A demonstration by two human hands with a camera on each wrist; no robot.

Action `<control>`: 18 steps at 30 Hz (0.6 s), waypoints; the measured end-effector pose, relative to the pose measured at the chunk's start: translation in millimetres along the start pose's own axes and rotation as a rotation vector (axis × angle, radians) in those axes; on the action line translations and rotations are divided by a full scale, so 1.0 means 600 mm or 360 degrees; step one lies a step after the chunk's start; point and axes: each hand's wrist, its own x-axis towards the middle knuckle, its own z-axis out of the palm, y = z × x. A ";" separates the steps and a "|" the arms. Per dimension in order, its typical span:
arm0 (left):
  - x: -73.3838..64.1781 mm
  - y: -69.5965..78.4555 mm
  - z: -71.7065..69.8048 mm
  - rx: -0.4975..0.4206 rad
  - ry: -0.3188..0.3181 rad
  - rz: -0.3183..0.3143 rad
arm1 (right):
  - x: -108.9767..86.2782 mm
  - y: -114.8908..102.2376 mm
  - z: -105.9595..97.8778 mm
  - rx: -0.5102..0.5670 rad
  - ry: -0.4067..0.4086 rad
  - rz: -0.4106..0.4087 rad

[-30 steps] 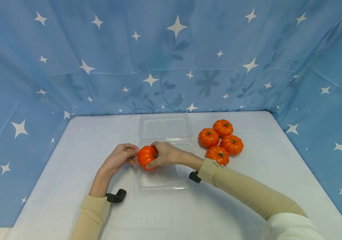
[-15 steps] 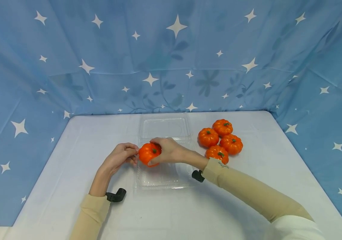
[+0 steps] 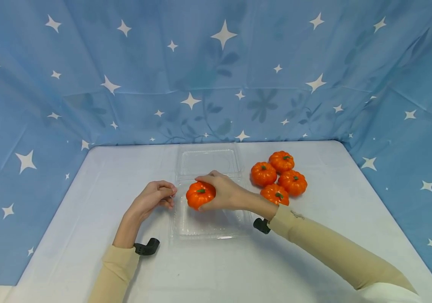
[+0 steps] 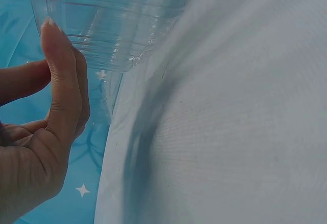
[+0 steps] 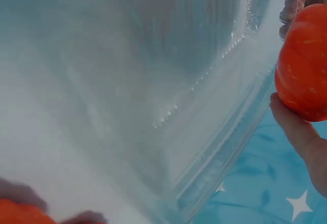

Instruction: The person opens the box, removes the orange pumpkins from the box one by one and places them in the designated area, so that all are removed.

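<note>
My right hand [image 3: 225, 193] grips a small orange toy pumpkin [image 3: 200, 196] by its right side, thumb nearer me and fingers behind. It is held over the base of a clear plastic clamshell container [image 3: 200, 232], whose lid [image 3: 210, 162] lies folded back. In the right wrist view the pumpkin [image 5: 306, 65] is at the right edge, with the thumb against it. At the container's left rim is my left hand [image 3: 151, 200]. The left wrist view shows a fingertip of the left hand [image 4: 59, 86] touching the container wall [image 4: 112, 35], with fingers fairly straight.
Several more orange pumpkins [image 3: 263, 174] sit in a cluster right of the container, below the right forearm in part. A white cloth covers the table [image 3: 216, 269]. Behind it hangs a blue curtain [image 3: 140, 63] with white stars.
The right hand has moved to the right with the pumpkin, from beside the left fingertips toward the container's middle. The pumpkin's stem now faces up more. The left hand stays at the rim.
</note>
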 end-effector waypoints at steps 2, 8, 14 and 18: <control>0.000 0.000 0.000 0.0001 0.0003 -0.0004 | -0.005 0.004 -0.002 0.0018 0.0014 -0.0021; -0.002 -0.001 0.001 0.0003 0.0011 -0.0006 | -0.020 0.013 -0.011 0.0061 0.0064 0.0025; -0.002 -0.002 0.002 -0.0001 0.0000 0.0003 | -0.039 0.025 -0.020 0.0084 0.0116 0.0038; -0.001 -0.001 0.002 -0.0007 0.0008 -0.0008 | -0.055 0.033 -0.028 0.0111 0.0152 0.0002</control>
